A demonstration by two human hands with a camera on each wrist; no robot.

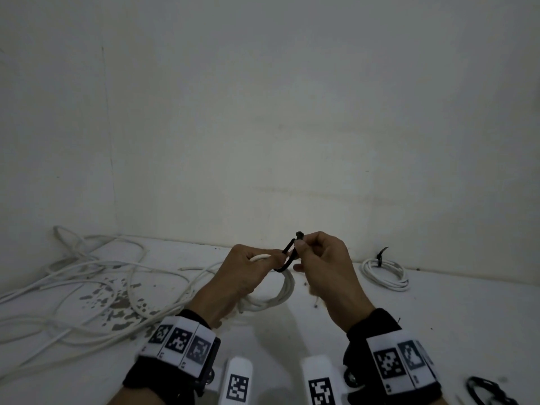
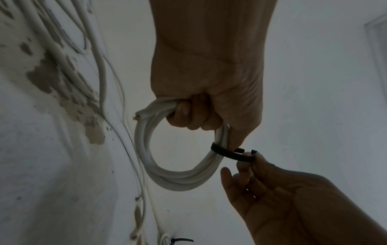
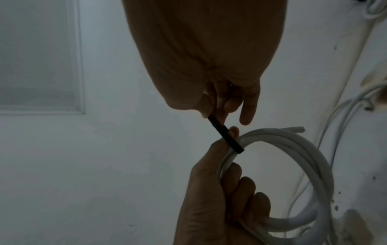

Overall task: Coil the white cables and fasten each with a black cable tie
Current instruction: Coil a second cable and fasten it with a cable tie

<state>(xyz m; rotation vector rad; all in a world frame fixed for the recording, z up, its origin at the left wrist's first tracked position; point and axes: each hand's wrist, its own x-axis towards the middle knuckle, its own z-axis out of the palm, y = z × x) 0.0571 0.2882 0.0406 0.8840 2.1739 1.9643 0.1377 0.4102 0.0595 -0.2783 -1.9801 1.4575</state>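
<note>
1. The left hand (image 1: 248, 268) is curled round the coiled white cable (image 2: 171, 175), held above the white tabletop (image 1: 438, 317); its thumb presses the turns together just beside the black cable tie (image 2: 228, 153).
2. The right hand (image 1: 324, 258) pinches the tie's upper end between thumb and fingertips. The strap wraps the bundle, but the dim views make it hard to say whether the tail has entered the head.
3. Risk: the loop looks slack, so if the left hand loosens, the turns could spring apart and the cut end (image 2: 139, 115) slide out from under the strap.
4. Risk: the pinch is small and near the tip; a slip would let the tie drop off the coil.
5. One tied coil (image 1: 385, 271) lies on the right, loose white cables (image 1: 87, 285) sprawl on the left, and spare ties (image 1: 488, 391) sit at the near right edge.
6. No brand or readable writing shows; the wristbands (image 1: 400, 361) carry only black-and-white square marker patterns.
</note>
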